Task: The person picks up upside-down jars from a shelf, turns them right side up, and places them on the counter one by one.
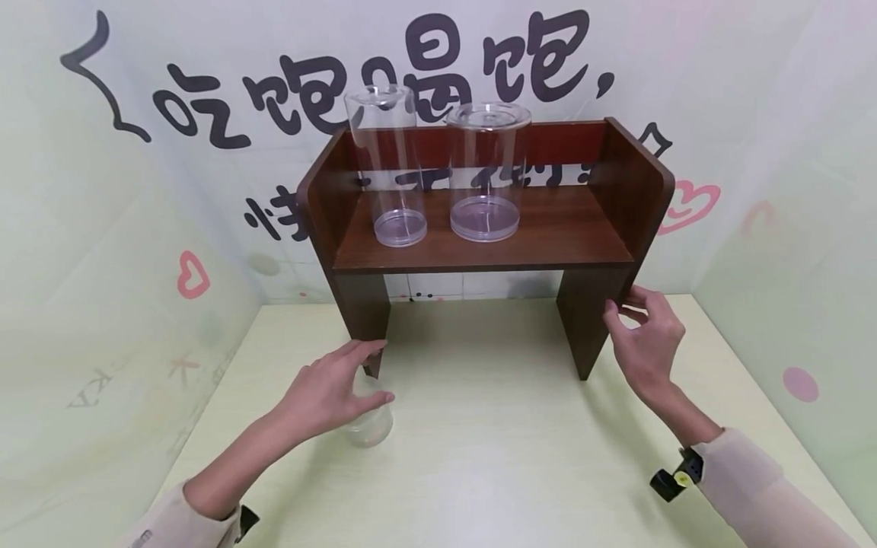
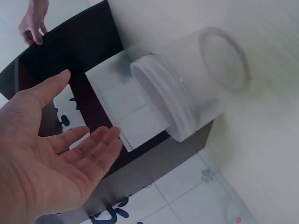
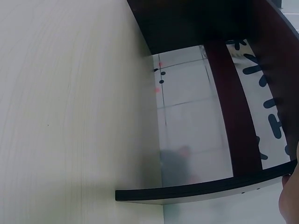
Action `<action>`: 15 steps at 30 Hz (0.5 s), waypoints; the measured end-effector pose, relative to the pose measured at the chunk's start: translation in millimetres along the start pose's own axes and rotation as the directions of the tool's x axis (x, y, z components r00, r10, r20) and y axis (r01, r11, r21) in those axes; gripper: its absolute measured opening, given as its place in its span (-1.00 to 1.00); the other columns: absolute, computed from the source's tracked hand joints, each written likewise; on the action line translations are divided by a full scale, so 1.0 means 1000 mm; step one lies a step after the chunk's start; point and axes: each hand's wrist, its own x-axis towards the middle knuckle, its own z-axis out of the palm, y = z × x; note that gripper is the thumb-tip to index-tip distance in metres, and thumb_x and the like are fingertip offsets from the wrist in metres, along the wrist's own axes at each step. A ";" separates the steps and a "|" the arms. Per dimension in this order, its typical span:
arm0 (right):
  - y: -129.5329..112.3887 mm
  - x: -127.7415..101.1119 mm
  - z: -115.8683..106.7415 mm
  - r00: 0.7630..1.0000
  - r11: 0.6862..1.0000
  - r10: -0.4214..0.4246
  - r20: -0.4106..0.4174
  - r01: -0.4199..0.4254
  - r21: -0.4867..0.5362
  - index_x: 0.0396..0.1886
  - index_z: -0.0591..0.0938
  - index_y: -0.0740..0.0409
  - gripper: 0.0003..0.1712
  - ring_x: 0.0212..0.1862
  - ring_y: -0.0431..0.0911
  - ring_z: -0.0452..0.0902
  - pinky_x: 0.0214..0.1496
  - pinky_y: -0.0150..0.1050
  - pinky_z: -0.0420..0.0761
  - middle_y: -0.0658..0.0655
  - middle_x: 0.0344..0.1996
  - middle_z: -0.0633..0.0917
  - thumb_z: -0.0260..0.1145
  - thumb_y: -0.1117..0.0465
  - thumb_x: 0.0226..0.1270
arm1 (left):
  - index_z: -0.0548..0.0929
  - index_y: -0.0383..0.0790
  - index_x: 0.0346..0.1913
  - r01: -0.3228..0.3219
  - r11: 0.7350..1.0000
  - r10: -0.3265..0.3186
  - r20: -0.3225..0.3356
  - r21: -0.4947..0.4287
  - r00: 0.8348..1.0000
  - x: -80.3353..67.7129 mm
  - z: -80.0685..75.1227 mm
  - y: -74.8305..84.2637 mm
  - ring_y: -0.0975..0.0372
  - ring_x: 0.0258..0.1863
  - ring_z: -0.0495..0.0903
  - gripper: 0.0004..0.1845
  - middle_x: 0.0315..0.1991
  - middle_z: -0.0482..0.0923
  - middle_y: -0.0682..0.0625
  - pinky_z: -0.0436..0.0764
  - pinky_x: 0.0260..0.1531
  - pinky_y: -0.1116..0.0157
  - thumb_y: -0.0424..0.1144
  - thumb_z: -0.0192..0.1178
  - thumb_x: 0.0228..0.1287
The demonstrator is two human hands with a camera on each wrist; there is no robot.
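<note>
shelf (image 1: 479, 243): showing dark reddish-brown wood
jars on shelf (image 1: 486, 171): looking clear, colourless
small jar (image 1: 370, 426): appearing clear with a frosted whitish rim
worktop (image 1: 493, 457): showing pale cream-yellow woodgrain
backdrop (image 1: 205, 76): displaying black characters, pink hearts on pale green-white
sleeves (image 1: 754, 472): showing beige

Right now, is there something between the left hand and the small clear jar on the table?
Nothing visible. The left hand is open right beside the small clear jar, palm toward it, with only a narrow free gap in the left wrist view. The shelf leg stands behind them.
</note>
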 end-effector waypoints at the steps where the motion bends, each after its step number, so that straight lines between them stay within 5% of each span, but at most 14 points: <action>1: 0.000 0.000 0.000 1.000 1.000 -0.001 0.001 0.001 0.000 -0.08 0.73 0.47 -0.73 -0.15 -0.56 0.58 -0.08 -0.70 0.60 0.35 -0.24 0.76 0.47 0.51 0.20 | 0.54 -0.17 0.44 -0.016 1.000 0.016 -0.032 -0.025 0.999 0.000 -0.002 0.003 0.03 -0.08 0.77 -0.16 0.13 0.70 -0.09 0.75 -0.38 0.01 0.06 0.59 0.14; 9: 0.002 -0.001 0.001 1.000 1.000 -0.024 -0.005 0.024 -0.002 -0.09 0.73 0.47 -0.73 -0.14 -0.56 0.56 -0.07 -0.71 0.59 0.38 -0.25 0.75 0.46 0.52 0.19 | 0.50 -0.25 0.46 -0.103 0.970 0.044 -0.254 -0.220 0.966 0.005 -0.022 0.025 0.11 0.00 0.76 -0.17 0.12 0.70 -0.11 0.80 0.03 0.13 -0.16 0.62 0.15; 15: 0.005 -0.001 -0.001 0.999 0.999 -0.043 0.025 0.044 -0.027 -0.07 0.69 0.52 -0.73 -0.12 -0.54 0.54 -0.03 -0.69 0.60 0.43 -0.23 0.73 0.43 0.48 0.24 | 0.46 -0.29 0.50 -0.218 0.942 0.079 -0.463 -0.255 0.883 0.014 -0.038 0.033 0.06 0.23 0.66 -0.12 0.27 0.63 -0.13 0.70 0.21 0.17 -0.26 0.63 0.12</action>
